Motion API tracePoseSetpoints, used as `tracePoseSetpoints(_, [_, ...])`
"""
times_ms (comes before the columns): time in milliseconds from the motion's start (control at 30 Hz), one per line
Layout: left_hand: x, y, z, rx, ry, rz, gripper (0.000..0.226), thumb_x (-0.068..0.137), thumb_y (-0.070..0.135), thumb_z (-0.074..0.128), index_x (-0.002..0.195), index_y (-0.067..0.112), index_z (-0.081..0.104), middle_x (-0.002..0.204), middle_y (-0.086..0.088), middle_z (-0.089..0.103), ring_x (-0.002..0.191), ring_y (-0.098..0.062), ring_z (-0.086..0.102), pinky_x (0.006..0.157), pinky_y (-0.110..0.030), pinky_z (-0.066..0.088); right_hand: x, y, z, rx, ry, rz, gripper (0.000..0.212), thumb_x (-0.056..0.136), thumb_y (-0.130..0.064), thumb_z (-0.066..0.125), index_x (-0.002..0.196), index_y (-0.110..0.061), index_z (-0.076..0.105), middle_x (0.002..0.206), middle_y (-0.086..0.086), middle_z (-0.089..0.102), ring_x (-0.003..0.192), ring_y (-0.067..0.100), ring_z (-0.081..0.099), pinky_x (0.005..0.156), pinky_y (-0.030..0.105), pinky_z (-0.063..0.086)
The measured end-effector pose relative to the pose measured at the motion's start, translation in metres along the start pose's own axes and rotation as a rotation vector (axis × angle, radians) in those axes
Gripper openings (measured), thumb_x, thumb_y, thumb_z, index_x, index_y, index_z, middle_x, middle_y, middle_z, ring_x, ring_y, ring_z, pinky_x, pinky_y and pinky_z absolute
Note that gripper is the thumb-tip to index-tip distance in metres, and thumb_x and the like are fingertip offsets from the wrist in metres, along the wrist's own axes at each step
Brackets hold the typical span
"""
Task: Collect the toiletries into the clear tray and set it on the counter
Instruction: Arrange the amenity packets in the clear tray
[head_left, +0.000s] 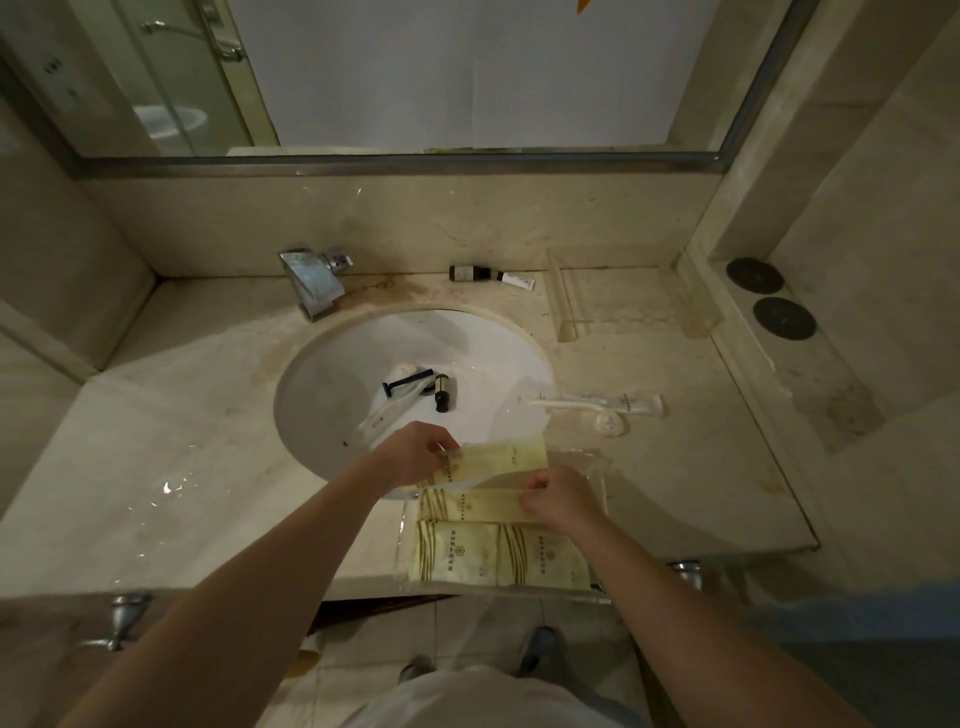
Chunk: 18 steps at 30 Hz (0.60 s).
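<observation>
A clear tray (597, 470) rests on the counter's front edge, holding several pale yellow toiletry packets (498, 556). My left hand (415, 452) pinches the left end of the top yellow packet (506, 457) over the tray. My right hand (558, 499) grips the right end of another packet (472, 505) below it. In the sink (332, 374) lie a blue razor (408, 382), a small dark bottle (442, 392) and a wrapped white item (382, 418). A wrapped toothbrush (587, 402) and a round packet (610, 423) lie right of the sink. A dark bottle (470, 273) and a small tube (517, 280) lie at the back.
A second clear tray (563, 306) stands at the back right of the counter. A chrome faucet (311, 283) sits behind the sink. Two black round discs (769, 296) lie on the right ledge. A mirror (415, 78) spans the back wall.
</observation>
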<state>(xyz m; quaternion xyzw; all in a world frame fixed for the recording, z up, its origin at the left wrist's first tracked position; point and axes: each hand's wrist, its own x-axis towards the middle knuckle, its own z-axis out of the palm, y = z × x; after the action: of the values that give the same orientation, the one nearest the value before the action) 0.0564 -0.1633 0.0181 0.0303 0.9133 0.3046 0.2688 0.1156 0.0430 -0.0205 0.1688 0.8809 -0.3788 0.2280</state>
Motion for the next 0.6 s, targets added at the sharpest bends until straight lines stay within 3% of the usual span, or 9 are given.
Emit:
tracePoseSetpoints(100, [0.001, 0.0, 0.001, 0.086, 0.0, 0.017, 0.032, 0.09, 0.003, 0.046, 0.107, 0.018, 0.069, 0.112, -0.006, 0.066, 0.081, -0.015, 0.056, 0.063, -0.017, 0.043, 0.002, -0.001, 0.0, -0.124, 0.066, 0.005, 0.04, 0.07, -0.023, 0.069, 0.109, -0.022, 0.062, 0.107, 0.0, 0.062, 0.093, 0.02, 0.061, 0.079, 0.032, 0.052])
tracePoseSetpoints(200, [0.002, 0.0, 0.005, 0.182, -0.013, 0.019, 0.034, 0.092, 0.004, 0.043, 0.108, 0.021, 0.068, 0.116, -0.006, 0.065, 0.085, -0.015, 0.056, 0.071, -0.022, 0.043, 0.0, -0.004, -0.009, -0.204, 0.111, 0.057, 0.044, 0.078, -0.021, 0.066, 0.119, -0.022, 0.05, 0.118, 0.002, 0.054, 0.104, 0.023, 0.056, 0.08, 0.035, 0.049])
tracePoseSetpoints(367, [0.006, 0.009, 0.021, 0.194, -0.048, 0.035, 0.036, 0.09, 0.0, 0.041, 0.11, 0.017, 0.065, 0.116, -0.009, 0.063, 0.085, -0.019, 0.055, 0.071, -0.027, 0.045, 0.001, 0.003, -0.015, -0.106, 0.118, 0.009, 0.037, 0.084, -0.023, 0.061, 0.118, -0.024, 0.046, 0.109, 0.002, 0.064, 0.091, 0.021, 0.062, 0.078, 0.037, 0.054])
tracePoseSetpoints(467, [0.009, 0.01, 0.034, 0.22, -0.028, 0.058, 0.035, 0.089, 0.006, 0.046, 0.119, 0.021, 0.058, 0.12, -0.006, 0.062, 0.1, -0.022, 0.058, 0.085, -0.031, 0.049, 0.002, 0.007, -0.014, -0.104, 0.154, 0.012, 0.039, 0.086, -0.02, 0.061, 0.121, -0.021, 0.043, 0.11, 0.004, 0.064, 0.091, 0.021, 0.06, 0.072, 0.03, 0.047])
tracePoseSetpoints(533, [0.008, 0.008, 0.043, 0.398, 0.046, 0.114, 0.039, 0.087, 0.015, 0.053, 0.124, 0.024, 0.051, 0.124, -0.003, 0.057, 0.112, -0.023, 0.053, 0.097, -0.036, 0.043, 0.001, 0.008, -0.014, -0.115, 0.168, 0.007, 0.041, 0.086, -0.017, 0.061, 0.123, -0.02, 0.042, 0.111, 0.005, 0.064, 0.093, 0.023, 0.061, 0.071, 0.029, 0.046])
tracePoseSetpoints(600, [0.003, 0.004, 0.051, 0.574, 0.155, 0.189, 0.043, 0.084, 0.023, 0.058, 0.125, 0.024, 0.047, 0.122, -0.002, 0.052, 0.114, -0.022, 0.048, 0.099, -0.037, 0.038, 0.001, 0.008, -0.015, -0.114, 0.182, 0.011, 0.041, 0.085, -0.014, 0.061, 0.121, -0.021, 0.041, 0.108, 0.006, 0.065, 0.093, 0.024, 0.063, 0.069, 0.03, 0.047])
